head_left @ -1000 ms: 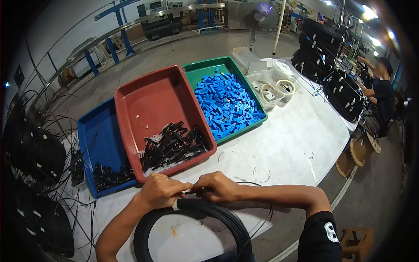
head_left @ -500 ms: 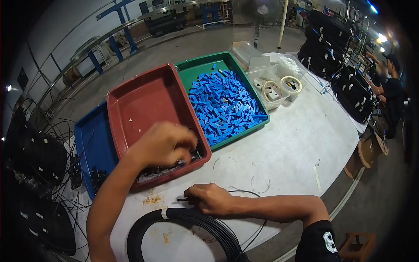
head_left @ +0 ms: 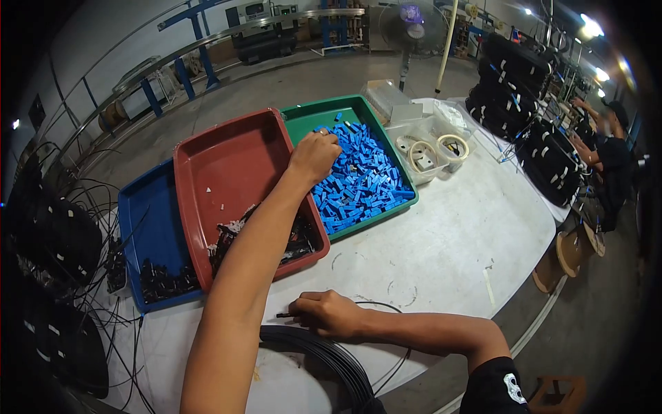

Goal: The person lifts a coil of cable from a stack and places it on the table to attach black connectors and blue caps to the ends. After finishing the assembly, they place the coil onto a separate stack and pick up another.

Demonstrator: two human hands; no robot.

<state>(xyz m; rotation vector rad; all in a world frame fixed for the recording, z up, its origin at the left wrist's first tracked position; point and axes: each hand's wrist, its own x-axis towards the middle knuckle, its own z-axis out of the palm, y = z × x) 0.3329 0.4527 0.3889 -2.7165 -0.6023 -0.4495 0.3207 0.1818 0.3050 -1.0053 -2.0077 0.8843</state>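
Observation:
My left hand point(head_left: 317, 156) is over the left part of the pile of small blue plastic pieces point(head_left: 362, 179) in the green tray point(head_left: 407, 196). Its fingers are curled down, and their tips are hidden behind the hand. Near the table's front, my right hand point(head_left: 325, 314) is closed around the end of a thin black cable point(head_left: 407, 355); a short dark tip point(head_left: 283, 315) sticks out to the left of the fingers. Just below that hand lies a coil of black cable point(head_left: 324, 355), partly covered by my left forearm.
A red tray point(head_left: 183, 207) with small black and pale parts overlaps the green one. Left of it, a blue tray point(head_left: 127, 228) holds black parts. Clear boxes with tape rolls point(head_left: 422, 157) stand behind right. Cable coils point(head_left: 552, 159) are stacked at right, near another person point(head_left: 610, 155).
My left hand has moved from the front of the red tray up and right to the blue pieces. My right hand stays closed on the cable end. The view has shifted slightly.

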